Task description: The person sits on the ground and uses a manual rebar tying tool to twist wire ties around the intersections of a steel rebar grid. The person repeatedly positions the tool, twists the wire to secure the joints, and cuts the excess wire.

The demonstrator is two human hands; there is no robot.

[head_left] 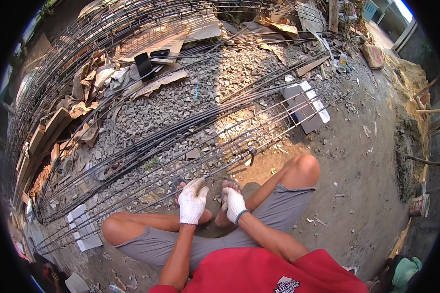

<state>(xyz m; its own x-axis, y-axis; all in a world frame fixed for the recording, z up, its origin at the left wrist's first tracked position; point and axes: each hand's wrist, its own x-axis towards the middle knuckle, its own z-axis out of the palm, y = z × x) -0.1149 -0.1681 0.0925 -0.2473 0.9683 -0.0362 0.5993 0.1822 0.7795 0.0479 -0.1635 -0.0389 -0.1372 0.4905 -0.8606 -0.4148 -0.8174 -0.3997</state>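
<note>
A long rebar cage (227, 146) with wire stirrups lies diagonally before me, raised on a block near each end. My left hand (193, 200), in a white knitted glove, is beside its near bar, fingers bent; whether it holds anything is hidden. My right hand (234, 203), gloved likewise with a teal cuff, is over my right foot, its fingers curled and their tips hard to make out. A dark-handled tool (252, 151), perhaps pincers, hangs on the cage's near bar. Loose steel rods (146, 146) lie in a bundle behind the cage.
White-edged blocks (311, 106) (83, 229) prop the cage. Gravel (168, 95) spreads beyond it. A smartphone (144, 67) rests on scrap at the upper left, near timber boards (40, 146). More rebar cages stand behind. A bucket (420, 205) is at the right; part of a person (51, 273) shows lower left.
</note>
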